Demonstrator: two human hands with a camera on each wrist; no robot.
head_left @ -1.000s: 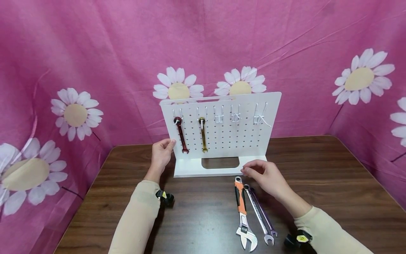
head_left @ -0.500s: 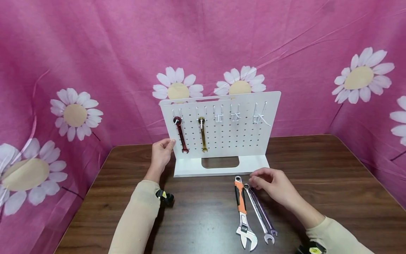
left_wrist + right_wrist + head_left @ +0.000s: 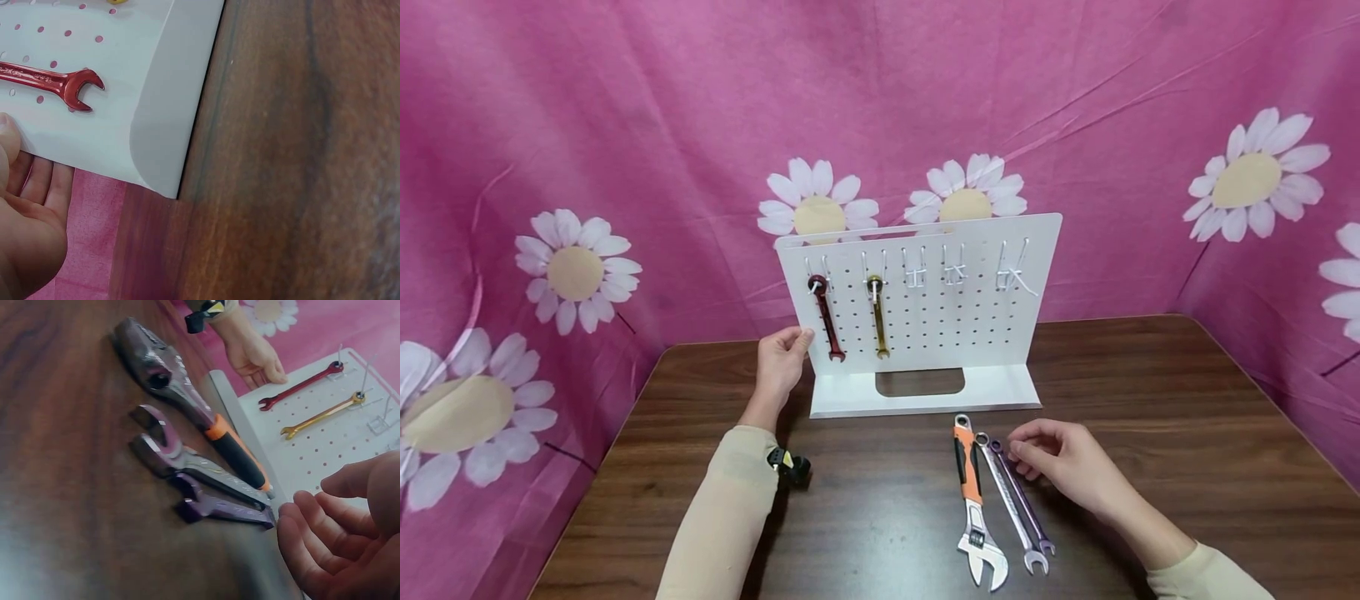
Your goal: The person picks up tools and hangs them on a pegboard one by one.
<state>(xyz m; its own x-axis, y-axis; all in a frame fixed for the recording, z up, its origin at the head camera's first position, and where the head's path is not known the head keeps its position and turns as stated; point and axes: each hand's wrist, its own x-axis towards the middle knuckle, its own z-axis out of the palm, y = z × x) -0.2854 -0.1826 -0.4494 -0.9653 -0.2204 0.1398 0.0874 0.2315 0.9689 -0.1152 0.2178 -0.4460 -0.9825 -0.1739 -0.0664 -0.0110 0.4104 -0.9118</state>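
The wood-grain table (image 3: 880, 500) fills the lower half of the head view, a white pegboard (image 3: 928, 325) upright at centre. The left hand (image 3: 782, 362) pinches the board's left edge; that hold should help steady it. The right hand (image 3: 1067, 462), lower right, is loosely curved and holds nothing. Left of it lie an orange-handled adjustable wrench (image 3: 972, 492), a silver combination wrench (image 3: 1009, 502) and, slimmest and nearest the fingertips, a purple combination wrench (image 3: 1022, 500). Taking the purple one probably calls for a narrow pinch from its outer side, since the silver ring end sits just beside its own.
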